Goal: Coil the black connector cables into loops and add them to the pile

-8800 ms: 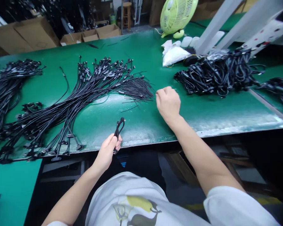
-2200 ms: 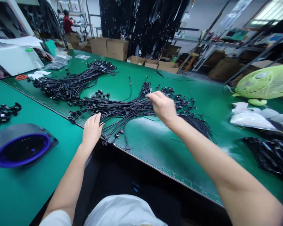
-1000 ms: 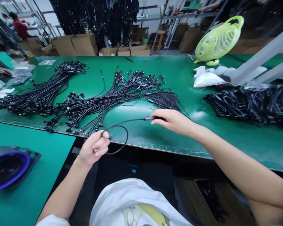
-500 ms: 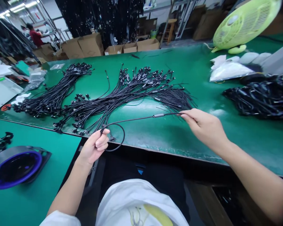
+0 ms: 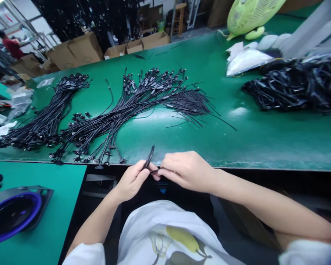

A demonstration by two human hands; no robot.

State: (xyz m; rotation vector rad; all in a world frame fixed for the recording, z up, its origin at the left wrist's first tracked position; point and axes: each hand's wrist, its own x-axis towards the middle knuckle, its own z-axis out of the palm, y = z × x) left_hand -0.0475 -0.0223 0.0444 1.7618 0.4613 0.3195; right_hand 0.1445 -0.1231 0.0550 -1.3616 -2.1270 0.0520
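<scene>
Near the table's front edge, my left hand [image 5: 135, 179] pinches a black cable [image 5: 149, 157], which is bunched into narrow loops standing up from the fingers. My right hand [image 5: 186, 170] is closed on the same cable just to the right, its fingertips almost touching the left ones. Behind the hands, a spread bundle of black cables [image 5: 132, 105] with small connectors lies on the green table [image 5: 220, 136]. Farther left is a second bundle of cables [image 5: 53, 110]. The cable's ends are hidden by the fingers.
A heap of black cables [image 5: 295, 86] lies at the right, below white bags [image 5: 246, 60] and a green fan [image 5: 251, 16]. At the lower left is a blue-rimmed round tray [image 5: 38, 209]. Cardboard boxes [image 5: 85, 49] stand behind the table; a person in red [image 5: 13, 46] is far left.
My hands have come together from wide apart, and the cable stretched between them is now gathered into loops. The view has shifted to the right.
</scene>
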